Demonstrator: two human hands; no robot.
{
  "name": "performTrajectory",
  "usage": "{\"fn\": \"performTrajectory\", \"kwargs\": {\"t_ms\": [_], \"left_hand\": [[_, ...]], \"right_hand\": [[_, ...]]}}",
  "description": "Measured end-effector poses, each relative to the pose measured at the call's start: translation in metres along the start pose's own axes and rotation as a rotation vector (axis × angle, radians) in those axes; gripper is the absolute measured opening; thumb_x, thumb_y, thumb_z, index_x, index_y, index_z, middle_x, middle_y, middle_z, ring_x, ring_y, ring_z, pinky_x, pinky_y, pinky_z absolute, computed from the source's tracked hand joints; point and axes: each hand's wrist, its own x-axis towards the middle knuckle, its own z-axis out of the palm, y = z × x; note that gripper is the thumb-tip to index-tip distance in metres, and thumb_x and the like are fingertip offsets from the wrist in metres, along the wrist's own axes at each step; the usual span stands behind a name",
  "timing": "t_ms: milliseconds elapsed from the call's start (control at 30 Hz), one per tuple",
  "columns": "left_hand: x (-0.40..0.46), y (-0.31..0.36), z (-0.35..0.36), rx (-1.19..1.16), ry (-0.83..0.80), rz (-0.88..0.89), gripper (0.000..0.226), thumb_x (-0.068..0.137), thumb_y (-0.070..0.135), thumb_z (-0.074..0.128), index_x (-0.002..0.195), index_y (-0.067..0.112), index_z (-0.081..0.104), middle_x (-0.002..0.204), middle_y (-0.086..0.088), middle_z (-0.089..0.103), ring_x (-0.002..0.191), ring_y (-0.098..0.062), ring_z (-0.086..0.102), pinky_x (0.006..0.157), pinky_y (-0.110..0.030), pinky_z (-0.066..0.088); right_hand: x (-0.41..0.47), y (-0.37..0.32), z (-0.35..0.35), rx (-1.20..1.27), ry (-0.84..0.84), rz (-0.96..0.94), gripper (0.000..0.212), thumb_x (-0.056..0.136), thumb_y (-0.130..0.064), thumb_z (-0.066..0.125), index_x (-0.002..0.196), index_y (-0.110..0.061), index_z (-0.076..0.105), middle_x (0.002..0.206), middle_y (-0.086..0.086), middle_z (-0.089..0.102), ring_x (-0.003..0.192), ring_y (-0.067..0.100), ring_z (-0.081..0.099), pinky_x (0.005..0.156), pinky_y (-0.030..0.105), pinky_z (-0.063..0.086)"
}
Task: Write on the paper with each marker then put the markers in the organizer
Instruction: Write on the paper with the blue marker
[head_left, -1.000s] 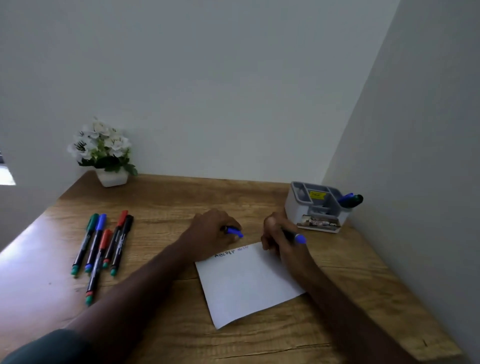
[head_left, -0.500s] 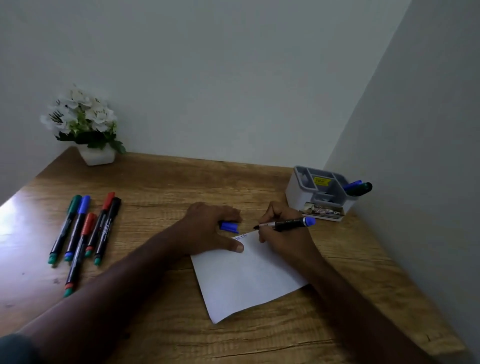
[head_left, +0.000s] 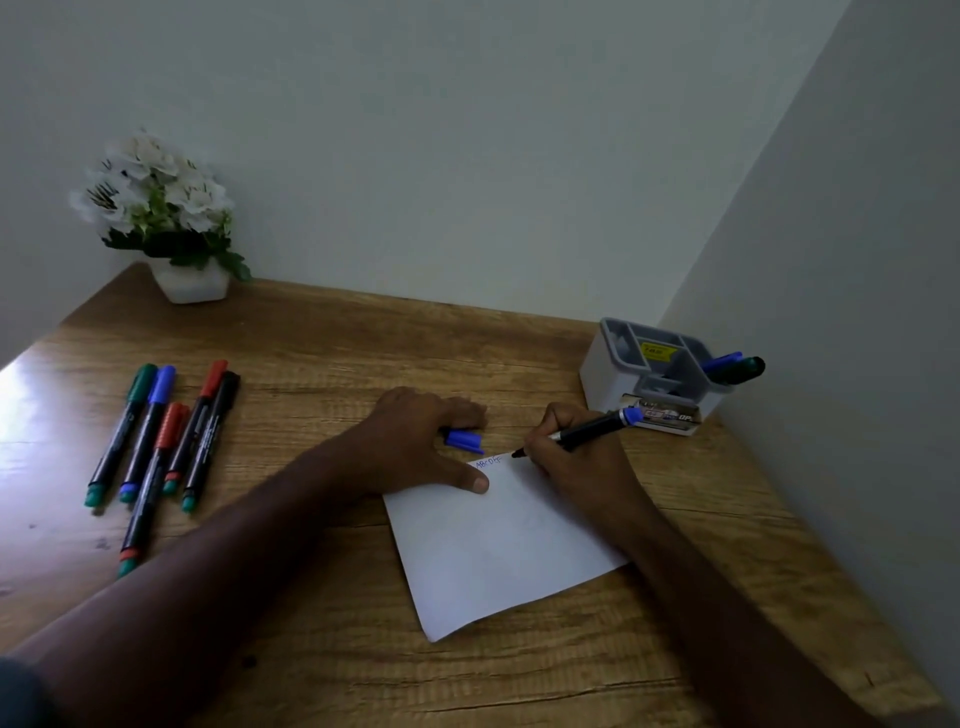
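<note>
While left fingers (head_left: 457, 410) curl round a blue cap (head_left: 464, 439), right fingers (head_left: 545, 441) pinch the slim marker (head_left: 582, 431) over smooth paper (head_left: 498, 545).

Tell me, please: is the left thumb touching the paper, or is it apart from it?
Touching. In the head view, the left hand's thumb tip lies flat on the paper's top-left corner, with no gap between them.

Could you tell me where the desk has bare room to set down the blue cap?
Bare wood lies between the loose markers and the left hand, and behind both hands toward the wall. It is tight between the right hand and the organizer.
</note>
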Motion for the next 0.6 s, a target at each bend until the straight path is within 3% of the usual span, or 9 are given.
{"fn": "performTrajectory", "kwargs": {"t_ms": [233,467,600], "left_hand": [[-0.0004,-0.0015,0.0008,0.008,-0.005,0.014,0.1,0.056,0.084,0.052,0.142,0.035,0.043,0.153,0.011,0.038,0.137,-0.011,0.038,0.114,-0.037,0.014],[-0.0013,-0.001,-0.0001,-0.003,0.004,0.019,0.089,0.066,0.073,0.064,0.143,0.034,0.043,0.153,0.01,0.036,0.139,-0.013,0.036,0.113,-0.036,0.013],[-0.0004,-0.0007,0.0002,0.011,-0.007,0.011,0.089,0.066,0.074,0.064,0.143,0.035,0.042,0.153,0.011,0.036,0.14,-0.013,0.034,0.115,-0.038,0.012]], "right_hand": [[0.0007,0.0013,0.0023,0.002,-0.016,0.018,0.018,0.084,-0.001,0.064,0.067,0.0,0.056,0.058,-0.007,0.056,0.059,0.005,0.052,0.055,0.019,0.041],[-0.001,-0.0017,0.0032,-0.001,-0.038,0.019,0.025,0.084,0.001,0.062,0.063,-0.01,0.055,0.055,-0.011,0.055,0.056,0.002,0.05,0.054,0.016,0.041],[-0.0015,-0.0018,0.004,-0.018,-0.047,-0.002,0.022,0.083,0.002,0.062,0.063,-0.005,0.055,0.055,-0.01,0.054,0.057,0.003,0.049,0.054,0.017,0.04]]}}
